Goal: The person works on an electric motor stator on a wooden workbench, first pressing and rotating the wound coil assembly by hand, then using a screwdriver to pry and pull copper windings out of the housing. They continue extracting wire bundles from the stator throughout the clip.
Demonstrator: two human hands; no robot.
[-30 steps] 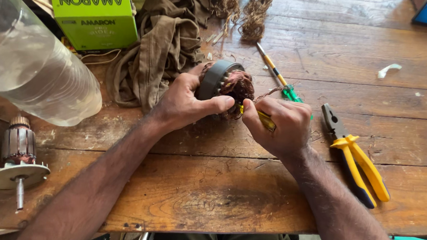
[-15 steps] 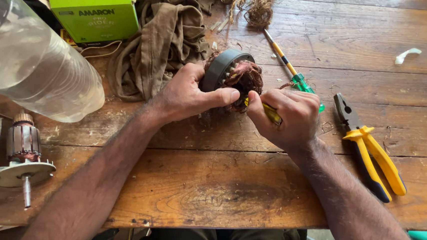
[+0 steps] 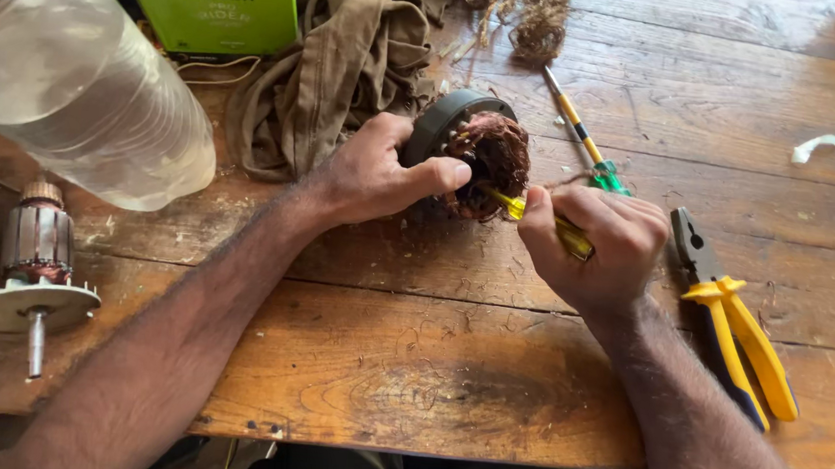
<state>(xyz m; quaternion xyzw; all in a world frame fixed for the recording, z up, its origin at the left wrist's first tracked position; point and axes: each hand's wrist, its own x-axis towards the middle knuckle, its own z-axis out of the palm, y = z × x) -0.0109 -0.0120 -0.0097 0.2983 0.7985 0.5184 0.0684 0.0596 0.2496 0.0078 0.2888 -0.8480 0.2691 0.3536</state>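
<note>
My left hand (image 3: 383,171) grips a round dark motor stator (image 3: 456,129) that stands on edge on the wooden workbench (image 3: 409,361). Its copper windings (image 3: 497,162) face right. My thumb lies across the front of the coil. My right hand (image 3: 601,240) is closed around a yellow-handled tool (image 3: 536,218). The tool's tip pokes into the copper windings.
A green-handled screwdriver (image 3: 585,143) lies behind my right hand and yellow-handled pliers (image 3: 736,325) to its right. A brown cloth (image 3: 351,58), a green box (image 3: 213,0), a clear plastic bottle (image 3: 75,83) and a motor armature (image 3: 35,271) sit at left. Loose wire tufts (image 3: 540,18) lie at the back.
Both hands and the stator have stayed together; the right hand has shifted slightly, working the yellow tool into the windings. The view has drifted a little.
</note>
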